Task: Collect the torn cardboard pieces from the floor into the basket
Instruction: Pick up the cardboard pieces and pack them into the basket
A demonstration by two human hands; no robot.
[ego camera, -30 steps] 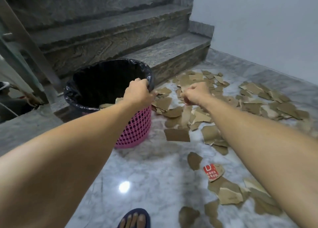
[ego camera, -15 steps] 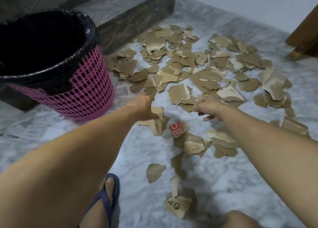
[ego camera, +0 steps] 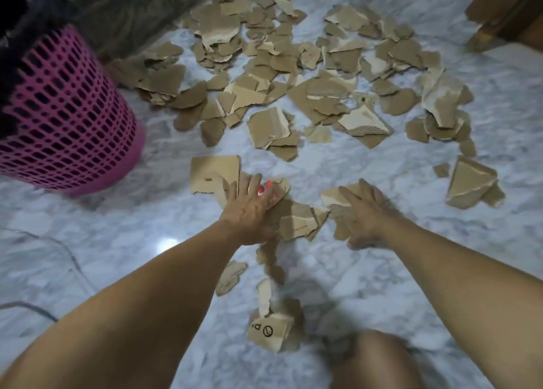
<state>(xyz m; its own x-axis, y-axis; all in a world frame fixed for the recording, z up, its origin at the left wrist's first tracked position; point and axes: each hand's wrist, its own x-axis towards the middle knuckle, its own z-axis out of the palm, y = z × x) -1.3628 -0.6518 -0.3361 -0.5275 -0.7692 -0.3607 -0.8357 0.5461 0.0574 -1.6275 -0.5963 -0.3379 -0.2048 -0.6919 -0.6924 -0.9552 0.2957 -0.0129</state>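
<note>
While both hands — left, right — are being laid flat and open-fingered, the cardboard pieces — light, stiff — are probably best gathered edgewise.

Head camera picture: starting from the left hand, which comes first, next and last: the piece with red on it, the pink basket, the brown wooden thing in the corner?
From the left hand:
1. The red-printed piece, right under its fingers.
2. The pink basket, off to the left on the floor.
3. The brown wooden thing, far away at the top right corner.
</note>
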